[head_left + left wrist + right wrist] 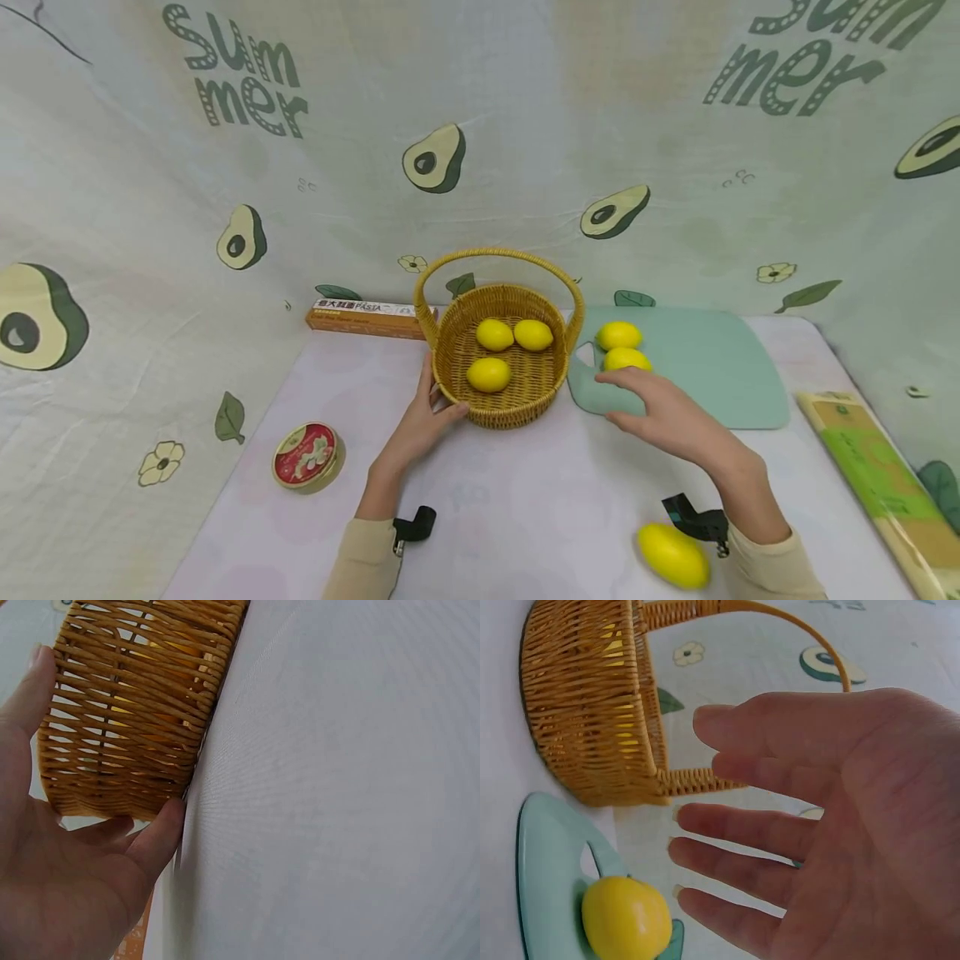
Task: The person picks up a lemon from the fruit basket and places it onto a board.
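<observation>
A wicker basket (501, 419) with a tall arched handle stands on the table, holding three lemons (488, 375). My left hand (417, 425) holds the basket's outer wall at the left, thumb and fingers spread around it, as the left wrist view (75, 892) also shows. Two lemons (627, 360) lie at the left end of a pale green cutting board (712, 358), beside the basket. Over the board's near edge hovers my right hand (675, 412), fingers extended and apart. The right wrist view shows nothing in that hand and one lemon (627, 918) below its fingertips.
Another lemon (673, 556) lies near the right wrist. A round red-topped tin (306, 456) sits at the left. Behind the basket's left side is a pasta box (367, 320). A long green and yellow packet (877, 475) runs along the right edge. Patterned cloth (517, 167) hangs behind.
</observation>
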### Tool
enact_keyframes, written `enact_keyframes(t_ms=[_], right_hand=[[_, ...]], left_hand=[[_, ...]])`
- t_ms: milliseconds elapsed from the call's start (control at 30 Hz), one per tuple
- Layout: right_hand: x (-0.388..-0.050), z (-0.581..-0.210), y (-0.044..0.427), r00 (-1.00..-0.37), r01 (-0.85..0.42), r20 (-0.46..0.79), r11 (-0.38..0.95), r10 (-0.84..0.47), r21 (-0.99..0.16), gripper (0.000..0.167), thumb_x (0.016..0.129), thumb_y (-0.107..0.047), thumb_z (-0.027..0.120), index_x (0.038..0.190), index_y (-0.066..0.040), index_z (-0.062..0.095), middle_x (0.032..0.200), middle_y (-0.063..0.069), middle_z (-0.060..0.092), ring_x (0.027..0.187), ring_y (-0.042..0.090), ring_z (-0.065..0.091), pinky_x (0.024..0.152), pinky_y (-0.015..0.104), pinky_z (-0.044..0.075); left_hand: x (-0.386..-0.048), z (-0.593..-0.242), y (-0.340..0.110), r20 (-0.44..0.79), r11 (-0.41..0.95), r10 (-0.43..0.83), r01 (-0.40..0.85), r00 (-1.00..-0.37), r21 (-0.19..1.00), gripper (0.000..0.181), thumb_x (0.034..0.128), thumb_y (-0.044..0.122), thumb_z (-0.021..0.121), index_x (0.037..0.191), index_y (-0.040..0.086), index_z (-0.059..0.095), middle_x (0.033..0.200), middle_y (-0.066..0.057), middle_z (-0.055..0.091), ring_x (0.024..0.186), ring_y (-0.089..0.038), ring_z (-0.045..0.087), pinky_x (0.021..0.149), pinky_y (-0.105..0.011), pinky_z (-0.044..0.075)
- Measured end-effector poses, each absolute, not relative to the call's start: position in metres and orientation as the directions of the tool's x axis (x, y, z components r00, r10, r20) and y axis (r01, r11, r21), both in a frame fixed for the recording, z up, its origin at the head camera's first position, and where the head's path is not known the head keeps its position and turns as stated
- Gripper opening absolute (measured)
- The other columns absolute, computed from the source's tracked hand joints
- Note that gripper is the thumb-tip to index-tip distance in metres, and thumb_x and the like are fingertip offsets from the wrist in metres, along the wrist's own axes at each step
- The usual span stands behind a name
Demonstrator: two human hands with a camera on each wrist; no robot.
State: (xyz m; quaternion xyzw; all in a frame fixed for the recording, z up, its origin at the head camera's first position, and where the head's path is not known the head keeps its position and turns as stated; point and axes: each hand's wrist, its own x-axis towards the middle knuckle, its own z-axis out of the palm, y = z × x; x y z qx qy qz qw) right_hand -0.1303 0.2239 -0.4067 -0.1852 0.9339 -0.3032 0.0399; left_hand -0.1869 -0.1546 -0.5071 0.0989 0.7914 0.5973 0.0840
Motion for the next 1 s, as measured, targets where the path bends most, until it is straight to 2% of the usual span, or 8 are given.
enact_keyframes(t_ms=[133,233,333,467,633,700,867,1000], right_hand=[[-0.118,-0.403,0.236,-0.925,-0.313,0.013,0.744,-0.379,-0.590,0.049,0.092,-0.023,0.071,0.138,-0.012,0.057,0.140,0.009,0.059,0.125,0.036,0.056,0.099,0.058,0.048],[-0.103,-0.400,0.246,-0.917,-0.299,-0.037,0.746,-0.397,-0.595,0.051,0.091,-0.035,0.072,0.137,-0.016,0.058,0.135,0.005,0.062,0.119,0.032,0.060,0.095,0.052,0.052],[-0.085,-0.402,0.257,-0.894,-0.262,-0.144,0.756,-0.424,-0.600,0.059,0.088,-0.050,0.071,0.137,-0.020,0.057,0.133,0.001,0.063,0.114,0.026,0.061,0.089,0.042,0.054],[-0.056,-0.411,0.263,-0.807,-0.185,-0.331,0.743,-0.488,-0.644,0.065,0.083,-0.051,0.075,0.138,-0.023,0.056,0.132,0.000,0.062,0.108,0.020,0.061,0.081,0.035,0.054],[-0.020,-0.425,0.259,-0.696,-0.034,-0.527,0.755,-0.488,-0.655,0.063,0.077,-0.047,0.082,0.134,-0.035,0.058,0.129,-0.008,0.062,0.106,0.015,0.059,0.084,0.042,0.054],[-0.011,-0.429,0.258,-0.691,-0.016,-0.538,0.754,-0.483,-0.656,0.062,0.076,-0.050,0.082,0.132,-0.039,0.058,0.129,-0.012,0.061,0.106,0.010,0.058,0.086,0.040,0.054],[0.002,-0.439,0.260,-0.700,-0.047,-0.487,0.714,-0.523,-0.699,0.061,0.078,-0.053,0.079,0.133,-0.038,0.057,0.129,-0.017,0.059,0.105,-0.003,0.054,0.083,0.021,0.050],[0.007,-0.449,0.259,-0.693,0.020,-0.525,0.715,-0.494,-0.699,0.057,0.079,-0.051,0.080,0.130,-0.039,0.059,0.128,-0.018,0.059,0.104,-0.001,0.054,0.083,0.020,0.050]], left_hand=[[-0.188,-0.507,-0.154,-0.008,0.263,0.258,0.063,-0.966,0.963,0.108,0.0909,0.027,0.074,0.154,0.050,-0.010,0.168,0.001,0.005,0.151,-0.038,0.025,0.116,-0.051,0.036],[-0.189,-0.506,-0.154,0.000,0.258,0.265,0.071,-0.964,0.964,0.109,0.0907,0.028,0.074,0.155,0.047,-0.011,0.168,0.000,0.004,0.150,-0.039,0.025,0.116,-0.051,0.037],[-0.190,-0.504,-0.154,0.005,0.248,0.269,0.074,-0.963,0.966,0.109,0.0908,0.026,0.074,0.155,0.048,-0.011,0.168,0.002,0.004,0.151,-0.038,0.025,0.116,-0.051,0.036],[-0.191,-0.501,-0.155,0.007,0.249,0.267,0.075,-0.964,0.965,0.108,0.0909,0.025,0.074,0.154,0.051,-0.010,0.168,0.002,0.005,0.151,-0.038,0.025,0.116,-0.051,0.037],[-0.191,-0.500,-0.158,0.004,0.261,0.262,0.075,-0.965,0.963,0.109,0.0893,0.027,0.076,0.153,0.054,-0.010,0.167,0.001,0.007,0.149,-0.040,0.027,0.114,-0.052,0.038],[-0.191,-0.501,-0.159,0.008,0.256,0.273,0.081,-0.962,0.963,0.109,0.0900,0.027,0.075,0.153,0.053,-0.011,0.168,0.000,0.005,0.150,-0.041,0.026,0.115,-0.053,0.037],[-0.190,-0.501,-0.159,-0.012,0.234,0.297,0.061,-0.955,0.970,0.110,0.0915,0.022,0.073,0.154,0.047,-0.014,0.168,-0.003,0.001,0.151,-0.042,0.021,0.117,-0.056,0.033],[-0.184,-0.489,-0.156,-0.041,0.223,0.313,0.031,-0.949,0.974,0.111,0.0913,0.019,0.073,0.157,0.040,-0.014,0.168,-0.006,0.002,0.151,-0.043,0.020,0.117,-0.056,0.032]])
